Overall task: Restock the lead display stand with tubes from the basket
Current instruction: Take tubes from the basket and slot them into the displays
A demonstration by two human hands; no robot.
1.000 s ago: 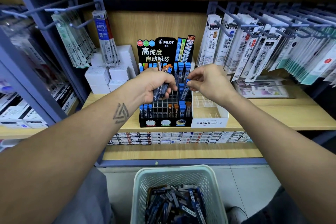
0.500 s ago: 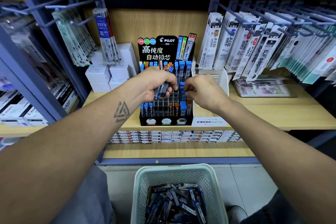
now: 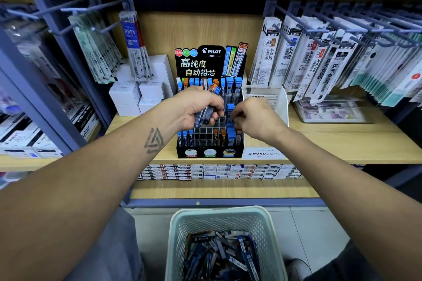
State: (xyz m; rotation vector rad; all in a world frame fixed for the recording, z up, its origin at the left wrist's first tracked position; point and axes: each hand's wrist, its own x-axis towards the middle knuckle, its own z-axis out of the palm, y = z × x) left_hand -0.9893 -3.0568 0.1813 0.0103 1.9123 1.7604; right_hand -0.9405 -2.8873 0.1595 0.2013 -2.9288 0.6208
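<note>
A black Pilot lead display stand [image 3: 210, 153] sits on the wooden shelf, with blue and orange capped tubes in its slots and several slots bare in the middle. My left hand [image 3: 196, 107] grips a bundle of lead tubes [image 3: 209, 107] over the stand's middle. My right hand [image 3: 255, 118] hovers over the stand's right side, its fingers curled at a blue-capped tube [image 3: 230, 109] standing in a slot. On the floor below stands a pale green basket [image 3: 180, 232] holding several loose tubes [image 3: 221, 255].
A white Mono display box [image 3: 265, 154] stands right of the stand. White cartons [image 3: 134, 98] are stacked to its left. Hanging refill packs [image 3: 319, 57] fill the pegs on the right, more packs [image 3: 100, 48] hang on the left. Flat boxes [image 3: 217, 172] line the lower shelf.
My right hand has come down and left from above the Mono box to the stand's right column. My left hand has stayed over the stand with its bundle.
</note>
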